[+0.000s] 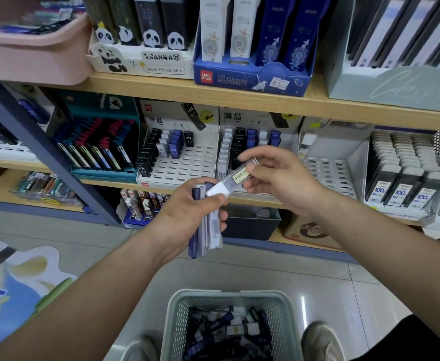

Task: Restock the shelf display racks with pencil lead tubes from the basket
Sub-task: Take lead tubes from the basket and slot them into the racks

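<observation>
The left hand [187, 212] was curled round a bundle of lead tubes [208, 230] — dark blue and pale ones, held upright, their lower ends sticking out below the palm. The right hand [278, 178], just beside it and a little higher, pinched a single clear tube [235, 177] between thumb and fingers. That tube slanted down to the left, its white cap reaching the top of the bundle by the left thumb; whether it touched there could not be told. Both hands hung close together in front of the lower shelf, the forearms spreading apart beneath them.

Behind the right hand stood the right rack [250, 118], partly hidden by that hand, with tubes in rows at its left and back. Next to it, the left rack [187, 162] carried black, white and blue tubes along its left side and back, while many bare slots lay open across its front and right. A third rack [328, 170] farther right showed mostly bare slots. The wooden shelf board [213, 93] overhung all three, and a slanting blue post [44, 152] closed the bay on the left.

Below, the basket [226, 293] sat on the tiled floor [343, 282] between two shoes [320, 340], with loose tubes [229, 327] heaped inside — well apart from the hands, with open floor between it and the shelf's foot.
</observation>
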The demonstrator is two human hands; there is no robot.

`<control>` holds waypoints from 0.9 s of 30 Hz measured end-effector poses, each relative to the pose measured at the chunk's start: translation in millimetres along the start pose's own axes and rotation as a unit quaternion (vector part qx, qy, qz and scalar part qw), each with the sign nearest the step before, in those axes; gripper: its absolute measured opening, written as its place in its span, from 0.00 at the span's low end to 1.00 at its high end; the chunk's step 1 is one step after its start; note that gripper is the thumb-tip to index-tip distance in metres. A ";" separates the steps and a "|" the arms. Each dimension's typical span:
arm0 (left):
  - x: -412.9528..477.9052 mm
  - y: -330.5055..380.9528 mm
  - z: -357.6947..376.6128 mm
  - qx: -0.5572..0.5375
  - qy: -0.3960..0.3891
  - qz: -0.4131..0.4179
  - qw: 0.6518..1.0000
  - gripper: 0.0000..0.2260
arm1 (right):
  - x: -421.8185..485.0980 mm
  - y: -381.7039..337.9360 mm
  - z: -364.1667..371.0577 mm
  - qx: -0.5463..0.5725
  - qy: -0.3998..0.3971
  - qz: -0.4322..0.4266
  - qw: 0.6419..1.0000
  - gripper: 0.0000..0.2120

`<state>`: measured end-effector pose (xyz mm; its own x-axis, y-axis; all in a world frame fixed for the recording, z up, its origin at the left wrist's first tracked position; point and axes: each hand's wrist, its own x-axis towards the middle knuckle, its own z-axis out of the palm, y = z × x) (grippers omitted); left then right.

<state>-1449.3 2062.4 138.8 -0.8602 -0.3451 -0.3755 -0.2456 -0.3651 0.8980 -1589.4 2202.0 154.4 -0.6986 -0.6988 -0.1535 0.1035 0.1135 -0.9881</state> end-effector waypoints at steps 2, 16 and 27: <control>3.0 1.0 -3.0 -0.001 0.034 0.016 0.999 0.12 | -1.3 0.7 -2.8 0.005 -0.009 0.012 1.000 0.07; 5.4 3.2 -3.8 0.009 0.076 0.063 0.995 0.11 | -9.8 3.8 16.0 -0.113 -0.096 0.045 0.988 0.10; 4.4 6.1 -5.4 0.025 0.068 0.071 0.995 0.11 | -7.6 11.2 15.5 -0.125 -0.132 0.028 0.983 0.14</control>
<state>-1452.2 2054.0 141.3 -0.8206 -0.5043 -0.2687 -0.1508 -0.2624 0.9531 -1572.0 2197.6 144.4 -0.4847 -0.8419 -0.2372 -0.0630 0.3041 -0.9506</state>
